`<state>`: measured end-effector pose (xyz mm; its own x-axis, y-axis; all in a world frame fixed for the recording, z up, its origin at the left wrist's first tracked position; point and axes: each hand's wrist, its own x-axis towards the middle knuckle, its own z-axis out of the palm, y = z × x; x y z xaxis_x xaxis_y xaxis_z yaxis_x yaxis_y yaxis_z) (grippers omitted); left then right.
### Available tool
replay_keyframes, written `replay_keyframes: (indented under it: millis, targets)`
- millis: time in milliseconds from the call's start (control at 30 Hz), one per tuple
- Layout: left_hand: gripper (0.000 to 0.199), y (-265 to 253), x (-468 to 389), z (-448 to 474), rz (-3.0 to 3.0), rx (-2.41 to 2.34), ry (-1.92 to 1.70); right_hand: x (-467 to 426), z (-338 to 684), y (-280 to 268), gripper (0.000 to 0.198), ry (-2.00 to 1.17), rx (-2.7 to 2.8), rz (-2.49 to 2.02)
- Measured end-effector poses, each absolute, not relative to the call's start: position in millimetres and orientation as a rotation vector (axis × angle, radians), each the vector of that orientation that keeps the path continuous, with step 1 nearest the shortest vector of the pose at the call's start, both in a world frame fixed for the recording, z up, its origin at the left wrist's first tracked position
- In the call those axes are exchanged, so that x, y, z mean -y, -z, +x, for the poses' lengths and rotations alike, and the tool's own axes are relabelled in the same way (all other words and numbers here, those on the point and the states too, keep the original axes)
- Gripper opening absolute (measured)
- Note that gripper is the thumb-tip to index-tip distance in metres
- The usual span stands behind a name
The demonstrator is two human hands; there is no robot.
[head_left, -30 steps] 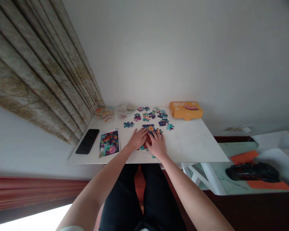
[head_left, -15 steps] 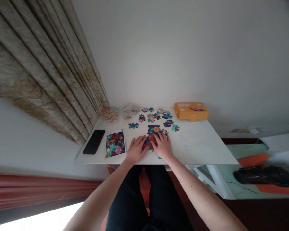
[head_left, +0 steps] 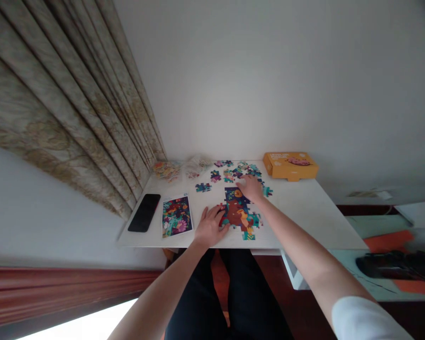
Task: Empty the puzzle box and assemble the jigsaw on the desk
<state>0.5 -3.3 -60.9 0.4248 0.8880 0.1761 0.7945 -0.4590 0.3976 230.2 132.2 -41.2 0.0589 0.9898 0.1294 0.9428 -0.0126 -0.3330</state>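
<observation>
A partly joined jigsaw puzzle (head_left: 238, 212) with a brown animal figure lies near the table's front edge. My left hand (head_left: 210, 227) rests open at its left side, fingers spread and fingertips on its edge. Above its top right, my right hand (head_left: 250, 187) reaches over the table with fingers extended, close to loose puzzle pieces (head_left: 228, 175); nothing shows in its grip. It hides some pieces beneath it. Left of my left hand lies the picture card (head_left: 177, 216) with a colourful printed scene.
A black phone (head_left: 144, 213) lies at the table's left. Behind it are a clear bag of pieces (head_left: 167, 170) and another crumpled plastic bag (head_left: 195, 167). A yellow puzzle box (head_left: 291, 166) stands at the back right, against the wall. A patterned curtain (head_left: 102, 99) hangs at the left.
My right hand has lifted off the joined puzzle and moved away from me toward the loose pieces, uncovering the brown figure. My left hand stays at the puzzle's left side. The view has shifted slightly.
</observation>
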Motion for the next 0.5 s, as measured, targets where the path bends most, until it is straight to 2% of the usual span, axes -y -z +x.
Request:
replay_keyframes:
  millis: [233, 500]
  targets:
    - [0.043, 60, 5, 1, 2.401, -1.462, -0.554, -190, 230, 47, 0.054, -0.302, 1.944, -2.088]
    - [0.043, 60, 5, 3, 2.400, -1.482, -0.549, -190, 225, 47, 0.039, -0.227, 1.926, -2.077]
